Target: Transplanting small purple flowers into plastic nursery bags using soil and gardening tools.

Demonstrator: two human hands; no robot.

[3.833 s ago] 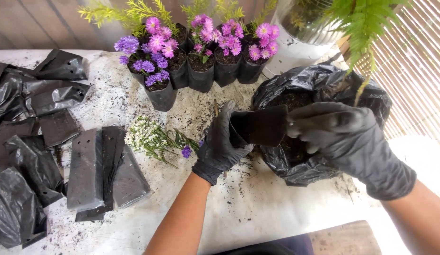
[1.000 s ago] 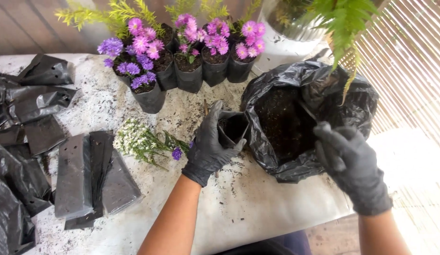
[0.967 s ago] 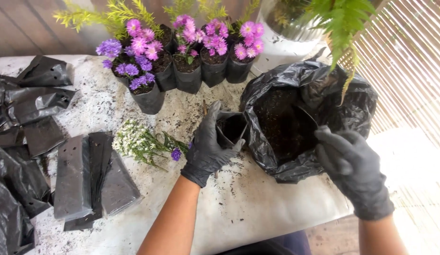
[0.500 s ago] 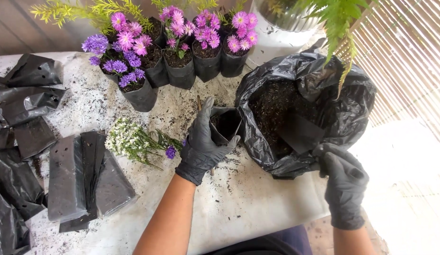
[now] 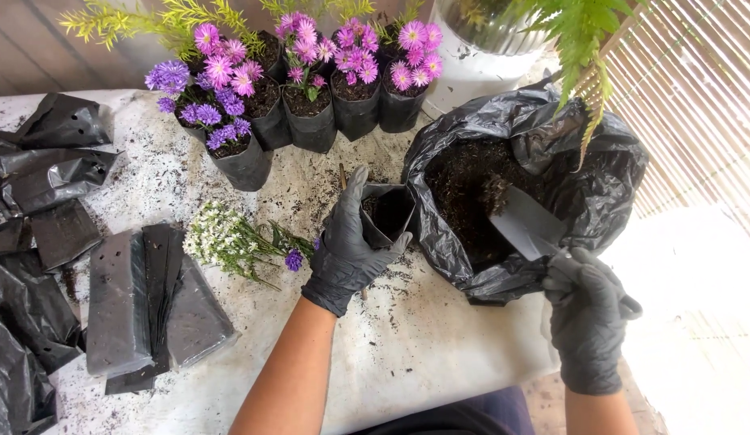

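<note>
My left hand (image 5: 345,246), in a black glove, grips a small black nursery bag (image 5: 389,213) and holds it open and upright on the white table (image 5: 439,354). My right hand (image 5: 588,310), also gloved, grips the handle of a dark trowel (image 5: 524,224). The trowel's blade carries a clump of soil and sits just above the dark soil inside a large black plastic sack (image 5: 584,193). The small bag stands right beside the sack's left rim.
Several potted purple and pink flowers (image 5: 302,80) stand in black bags at the back. A loose bunch of white flowers (image 5: 230,238) lies left of my left hand. Flat black bags (image 5: 149,298) are stacked at the left. A fern frond (image 5: 588,48) overhangs the sack. A bamboo screen is at the right.
My right hand has lifted the trowel out of the soil, with a clump of soil now on its blade. My left hand has kept hold of the small bag.
</note>
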